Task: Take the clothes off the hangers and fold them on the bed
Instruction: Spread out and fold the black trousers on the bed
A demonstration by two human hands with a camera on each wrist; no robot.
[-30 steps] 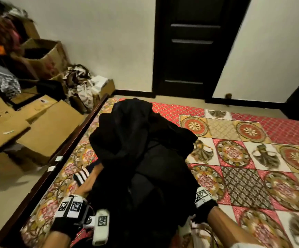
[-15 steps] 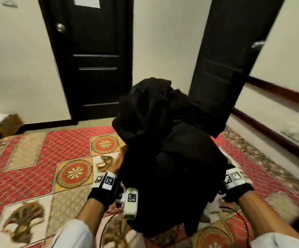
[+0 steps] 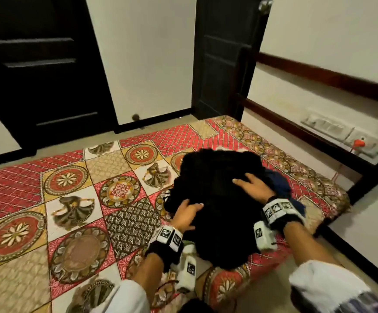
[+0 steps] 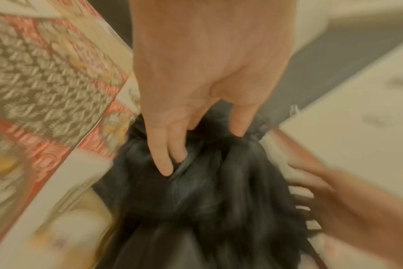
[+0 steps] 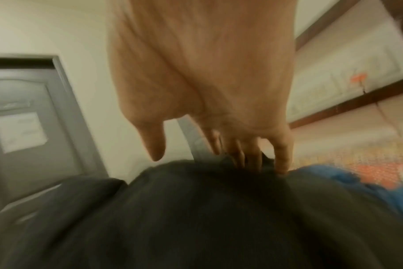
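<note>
A heap of black clothes (image 3: 217, 199) was seen lying on the near right part of the bed (image 3: 70, 211), bunched and unfolded. The left hand (image 3: 184, 214) was laid on the heap's left side — in the left wrist view its fingers (image 4: 163, 160) were dug into the dark folds with cloth gathered between them, so the grip was clamped on the fabric. The right hand (image 3: 254, 188) was placed flat on top of the heap, fingers spread and fairly straight, its grip apart and closed on nothing. A piece of blue cloth (image 3: 280, 184) was seen just beside the heap on its right, touching it. No hangers could be made out — the wrist views were blurred. Two dark doors (image 3: 36, 64) were seen at the far wall.
</note>
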